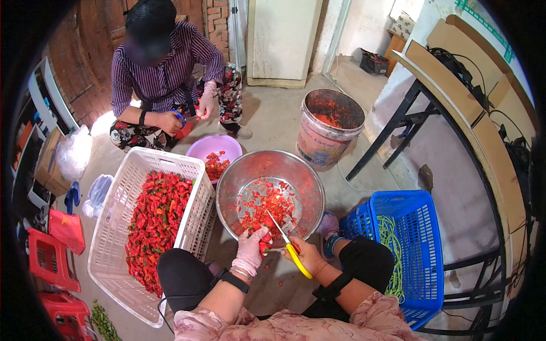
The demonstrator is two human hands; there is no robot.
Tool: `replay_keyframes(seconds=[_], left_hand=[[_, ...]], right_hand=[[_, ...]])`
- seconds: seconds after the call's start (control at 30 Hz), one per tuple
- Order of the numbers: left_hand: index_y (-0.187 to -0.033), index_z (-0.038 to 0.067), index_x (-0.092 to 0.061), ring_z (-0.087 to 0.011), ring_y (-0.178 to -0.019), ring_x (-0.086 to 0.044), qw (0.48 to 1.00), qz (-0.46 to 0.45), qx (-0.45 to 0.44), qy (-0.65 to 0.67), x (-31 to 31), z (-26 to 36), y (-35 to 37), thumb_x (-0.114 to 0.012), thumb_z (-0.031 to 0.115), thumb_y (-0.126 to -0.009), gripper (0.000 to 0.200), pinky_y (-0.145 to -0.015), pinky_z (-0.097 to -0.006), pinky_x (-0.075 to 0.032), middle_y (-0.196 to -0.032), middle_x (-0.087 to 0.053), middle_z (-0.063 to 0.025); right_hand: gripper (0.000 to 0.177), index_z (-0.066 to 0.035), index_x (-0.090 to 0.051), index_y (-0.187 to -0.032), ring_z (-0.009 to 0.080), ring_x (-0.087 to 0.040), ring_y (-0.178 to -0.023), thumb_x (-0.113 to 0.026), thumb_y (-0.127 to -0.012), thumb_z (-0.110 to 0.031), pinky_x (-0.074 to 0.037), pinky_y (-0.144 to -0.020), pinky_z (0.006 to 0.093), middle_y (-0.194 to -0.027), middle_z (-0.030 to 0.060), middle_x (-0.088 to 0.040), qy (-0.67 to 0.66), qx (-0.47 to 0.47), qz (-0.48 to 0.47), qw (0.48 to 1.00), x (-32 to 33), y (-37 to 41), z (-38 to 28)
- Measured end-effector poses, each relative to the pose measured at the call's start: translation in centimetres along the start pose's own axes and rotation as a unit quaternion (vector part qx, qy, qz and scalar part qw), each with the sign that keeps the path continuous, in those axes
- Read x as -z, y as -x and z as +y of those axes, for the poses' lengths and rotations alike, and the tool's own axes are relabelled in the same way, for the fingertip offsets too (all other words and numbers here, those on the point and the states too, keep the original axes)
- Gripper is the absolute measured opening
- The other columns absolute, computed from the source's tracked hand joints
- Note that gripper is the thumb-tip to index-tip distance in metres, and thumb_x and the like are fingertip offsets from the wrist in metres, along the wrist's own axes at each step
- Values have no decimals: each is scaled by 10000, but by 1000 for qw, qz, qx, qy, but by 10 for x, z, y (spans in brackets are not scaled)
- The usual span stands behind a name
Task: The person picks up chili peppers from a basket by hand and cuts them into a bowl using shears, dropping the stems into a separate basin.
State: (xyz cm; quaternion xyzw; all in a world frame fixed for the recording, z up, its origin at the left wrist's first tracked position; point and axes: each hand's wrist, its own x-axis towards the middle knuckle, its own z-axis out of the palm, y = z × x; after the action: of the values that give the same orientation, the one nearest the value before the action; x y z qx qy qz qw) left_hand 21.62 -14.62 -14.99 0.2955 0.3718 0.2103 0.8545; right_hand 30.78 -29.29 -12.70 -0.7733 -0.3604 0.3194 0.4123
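Observation:
My left hand point(249, 253), in a thin pale glove, is closed around red peppers point(264, 246) at the near rim of a steel bowl point(310, 190). In my right hand point(307, 260) are scissors point(297, 261) with yellow handles; their blades point up and left over the bowl, parted beside the peppers. Cut red pepper pieces point(267, 199) lie scattered over the bowl's bottom. To the left, a white plastic crate point(192, 219) holds a heap of whole red peppers point(159, 213).
Across from me a co-worker point(165, 74) sits with blue-handled scissors point(179, 117) and a pepper, behind a pinkish basin point(197, 149) of cut peppers. A stained bucket point(318, 142) stands behind the bowl. On my right are a blue crate point(421, 256) and table point(412, 96); red stools point(51, 258) stand left.

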Motion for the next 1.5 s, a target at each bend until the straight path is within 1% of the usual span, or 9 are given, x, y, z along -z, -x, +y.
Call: replay_keyframes(seconds=[0.17, 0.37, 0.53, 0.67, 0.87, 0.97, 1.07, 1.17, 1.5], left_hand=[[-822, 22, -555, -181, -514, -560, 999, -44, 5, 19, 4, 6, -4, -623, 36, -748, 102, -452, -275, -453, -657, -588, -77], [-813, 7, -563, -187, -534, -561, 995, -92, 20, 6, 11, 9, -8, -617, 58, -749, 98, -488, -287, -465, -658, -584, -86], [-811, 11, -566, -188, -534, -559, 990, -134, 33, -14, 18, 11, -10, -620, 66, -743, 103, -492, -290, -463, -652, -580, -85], [-807, 18, -565, -184, -527, -561, 992, -119, 15, -31, 18, 11, -11, -627, 77, -738, 109, -466, -281, -455, -651, -580, -79], [-835, 45, -551, -168, -522, -564, 997, -74, 7, -27, 18, 6, -13, -626, 116, -748, 135, -379, -250, -412, -648, -577, -58], [-843, 57, -537, -165, -525, -563, 999, -54, 5, -1, 16, 2, -12, -614, 133, -761, 136, -362, -249, -398, -651, -574, -52], [-838, 68, -531, -166, -529, -563, 999, -32, 24, 22, 4, 8, 2, -606, 140, -768, 126, -360, -256, -391, -651, -571, -49], [-835, 75, -531, -170, -527, -562, 997, -25, 57, 34, 0, 7, 5, -601, 146, -772, 118, -357, -261, -382, -645, -569, -49], [-811, 74, -537, -172, -494, -558, 998, -4, 60, 30, 4, 9, -3, -618, 115, -755, 106, -354, -266, -389, -638, -577, -52]], right_hand=[[376, 6, -511, -1062, 95, -519, -725, -637, -807, -240, -438, -674, 247, -796, 39, -566, -10, 21, -32, 999, 2, -5, 22], [309, -27, -488, -1069, 83, -473, -771, -597, -838, -203, -411, -689, 232, -823, 5, -506, -231, 100, -74, 965, 3, -10, 40], [388, -23, -493, -1083, 110, -482, -751, -625, -817, -273, -421, -709, 257, -817, 37, -542, -38, 48, -157, 986, 26, -11, 33], [390, -26, -507, -1074, 109, -492, -753, -638, -806, -278, -423, -700, 256, -817, 40, -545, -34, 40, -174, 983, 34, -9, 26], [305, -11, -501, -1028, 102, -488, -783, -607, -833, -220, -414, -724, 243, -823, 47, -524, -25, 21, -121, 992, 20, -5, 31], [394, -17, -461, -1066, 115, -512, -794, -618, -819, -281, -427, -720, 259, -857, 79, -546, -171, 99, -100, 975, 11, -8, 35], [515, -32, -413, -1108, 248, -548, -856, -609, -796, -391, -434, -749, 351, -898, 160, -546, 34, 58, -82, 994, 8, -5, 19], [554, 15, -406, -1151, 291, -528, -921, -624, -792, -345, -423, -797, 332, -992, 203, -515, 185, 70, -23, 980, 7, 3, -3], [584, -38, -494, -1100, 329, -610, -779, -675, -712, -434, -480, -670, 363, -834, 195, -604, 121, 78, 6, 990, 7, -1, 13]])
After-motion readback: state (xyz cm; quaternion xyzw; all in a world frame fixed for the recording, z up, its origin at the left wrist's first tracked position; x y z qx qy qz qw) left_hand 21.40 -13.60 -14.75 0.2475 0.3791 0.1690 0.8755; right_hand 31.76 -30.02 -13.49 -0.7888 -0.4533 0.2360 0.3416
